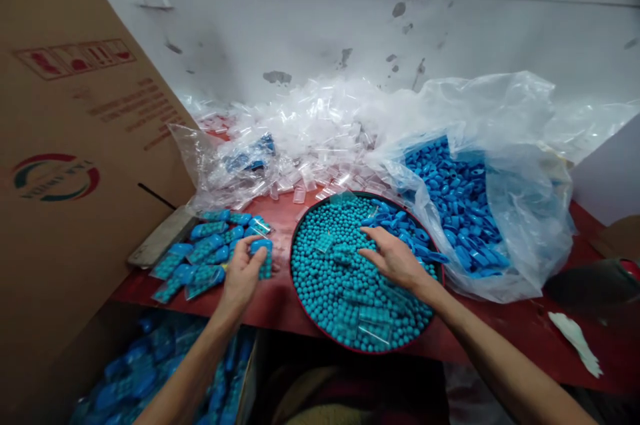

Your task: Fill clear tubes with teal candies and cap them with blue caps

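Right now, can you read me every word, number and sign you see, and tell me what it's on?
No word or number is clear enough to quote.
Cardboard box, round red-and-green logo: letters in it, too blurred to read.
Same box, red printed lines: too blurred to read.
Same box, framed row of red symbols: too blurred to make out.
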A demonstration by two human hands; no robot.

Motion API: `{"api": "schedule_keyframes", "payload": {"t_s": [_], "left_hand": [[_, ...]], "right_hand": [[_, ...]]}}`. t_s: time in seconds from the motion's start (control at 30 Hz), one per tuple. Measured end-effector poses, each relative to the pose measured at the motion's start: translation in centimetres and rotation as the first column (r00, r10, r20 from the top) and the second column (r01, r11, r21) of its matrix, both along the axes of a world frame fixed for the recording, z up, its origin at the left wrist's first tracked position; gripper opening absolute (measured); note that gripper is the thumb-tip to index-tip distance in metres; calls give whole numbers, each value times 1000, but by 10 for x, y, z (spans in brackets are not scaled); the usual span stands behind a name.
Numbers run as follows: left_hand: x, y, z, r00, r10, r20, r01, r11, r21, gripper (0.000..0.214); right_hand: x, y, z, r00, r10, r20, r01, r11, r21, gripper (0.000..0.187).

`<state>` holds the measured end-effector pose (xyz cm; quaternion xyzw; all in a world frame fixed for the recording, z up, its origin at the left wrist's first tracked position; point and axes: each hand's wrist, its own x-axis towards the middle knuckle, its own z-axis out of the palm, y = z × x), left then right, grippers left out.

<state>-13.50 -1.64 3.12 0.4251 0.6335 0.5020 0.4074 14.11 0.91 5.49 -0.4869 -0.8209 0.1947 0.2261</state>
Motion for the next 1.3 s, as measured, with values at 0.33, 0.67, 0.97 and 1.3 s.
{"api": "schedule_keyframes", "payload": {"t_s": [0.33, 0.67, 0.97, 1.3], "left_hand": [[8, 9, -6, 707, 78, -703, 144, 957, 251, 29], [79, 43, -18, 606, -395, -690, 529, 848, -21, 35], [87, 80, -12, 760, -501, -415, 554, 833, 9, 20], [91, 76, -3, 761, -639, -108, 638, 768, -47, 15]], "right_hand": [[-15, 15, -7, 966, 169, 194, -165, 986, -33, 34], [-24, 56, -48, 945, 320, 72, -319, 948, -24, 32], [-28, 61, -38, 890, 10, -457, -134, 962, -239, 28], [0, 61, -22, 968, 206, -145, -232, 953, -197, 13]]}}
